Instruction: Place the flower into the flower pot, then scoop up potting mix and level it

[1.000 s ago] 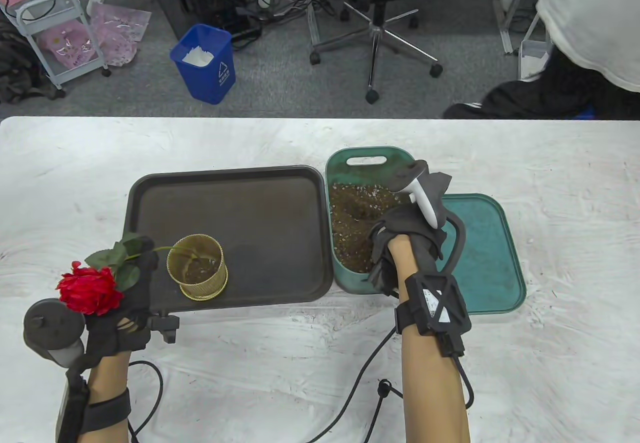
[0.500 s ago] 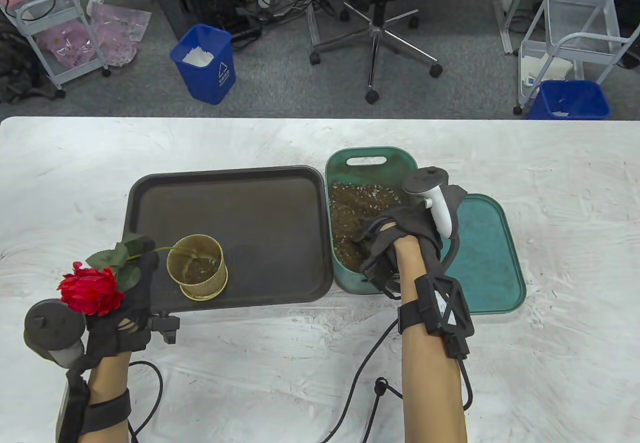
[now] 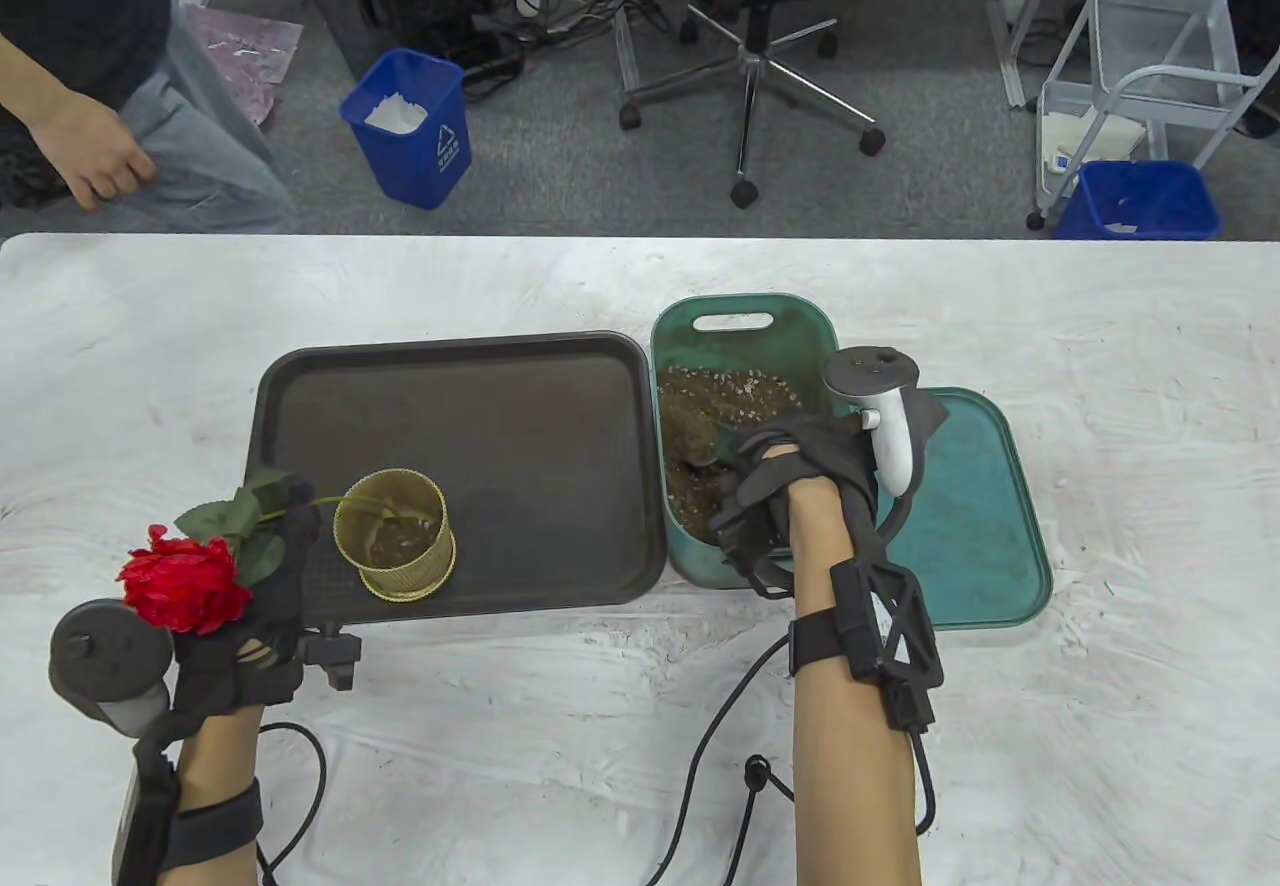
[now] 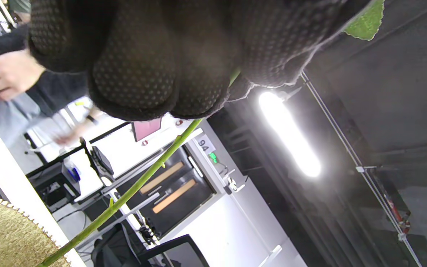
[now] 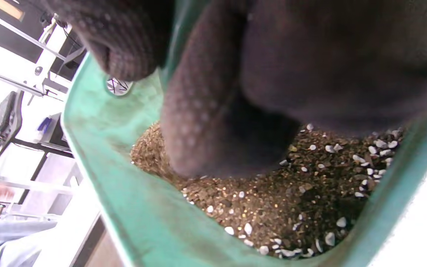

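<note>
A red rose [image 3: 185,586] leans out to the left of the gold mesh flower pot [image 3: 393,531], with its green stem [image 4: 143,181] reaching into the pot. My left hand [image 3: 265,606] grips the stem beside the pot, fingers [image 4: 135,74] curled round it. The pot stands at the front left of a dark tray [image 3: 500,406]. My right hand [image 3: 775,486] is down inside the green tub [image 3: 740,311] of potting mix [image 3: 700,406]. Its fingers [image 5: 206,111] curl round a mostly hidden scoop [image 3: 703,451] dug into the mix [image 5: 272,207].
The tub's green lid [image 3: 970,506] lies flat to the right of the tub. A person [image 3: 90,76] stands beyond the table's far left corner. A blue bin [image 3: 415,126], an office chair [image 3: 760,46] and a wire cart [image 3: 1140,56] stand on the floor behind.
My right hand has turned and drawn back toward the tub's near left side, pushing mix into a heap. The left hand and rose stay put. A person has come in at the far left.
</note>
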{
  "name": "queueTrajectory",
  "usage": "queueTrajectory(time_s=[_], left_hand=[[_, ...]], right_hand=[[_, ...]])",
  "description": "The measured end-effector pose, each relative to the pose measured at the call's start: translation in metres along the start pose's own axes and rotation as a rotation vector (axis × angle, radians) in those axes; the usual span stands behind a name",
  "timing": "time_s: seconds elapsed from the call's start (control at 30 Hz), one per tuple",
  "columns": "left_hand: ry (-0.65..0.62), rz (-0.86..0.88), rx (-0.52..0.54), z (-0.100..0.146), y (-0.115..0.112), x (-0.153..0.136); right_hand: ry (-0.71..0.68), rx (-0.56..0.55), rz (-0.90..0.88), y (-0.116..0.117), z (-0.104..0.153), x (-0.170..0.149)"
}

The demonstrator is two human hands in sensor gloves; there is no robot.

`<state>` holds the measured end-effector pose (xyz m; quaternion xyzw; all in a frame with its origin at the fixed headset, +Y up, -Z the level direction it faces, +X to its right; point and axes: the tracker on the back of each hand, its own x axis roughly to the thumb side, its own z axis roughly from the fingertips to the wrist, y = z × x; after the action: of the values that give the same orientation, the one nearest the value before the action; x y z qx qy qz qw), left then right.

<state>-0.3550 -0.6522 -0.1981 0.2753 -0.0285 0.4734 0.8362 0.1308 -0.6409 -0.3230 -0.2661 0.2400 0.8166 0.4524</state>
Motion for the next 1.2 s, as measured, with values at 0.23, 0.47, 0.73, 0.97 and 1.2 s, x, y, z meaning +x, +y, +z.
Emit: queueTrajectory(time_s=[0.23,0.47,0.73,0.97,1.2], left_hand=[[0.004,0.007,0.001,0.000,0.000,0.000],[0.003,0.010,-0.005,0.001,0.000,0.001],[0.005,0.018,-0.009,0.001,-0.001,0.001],[0.006,0.017,-0.007,0.001,-0.001,0.001],[0.005,0.015,-0.006,0.001,-0.001,0.001]], right_hand=[[-0.030,-0.039,-0.071,-0.011,0.019,0.002],[-0.070,-0.071,-0.164,-0.029,0.042,-0.001],[-0.144,-0.052,-0.222,-0.039,0.065,0.000],[-0.228,0.034,-0.199,-0.019,0.077,0.014],[-0.319,0.146,-0.121,0.023,0.087,0.038]])
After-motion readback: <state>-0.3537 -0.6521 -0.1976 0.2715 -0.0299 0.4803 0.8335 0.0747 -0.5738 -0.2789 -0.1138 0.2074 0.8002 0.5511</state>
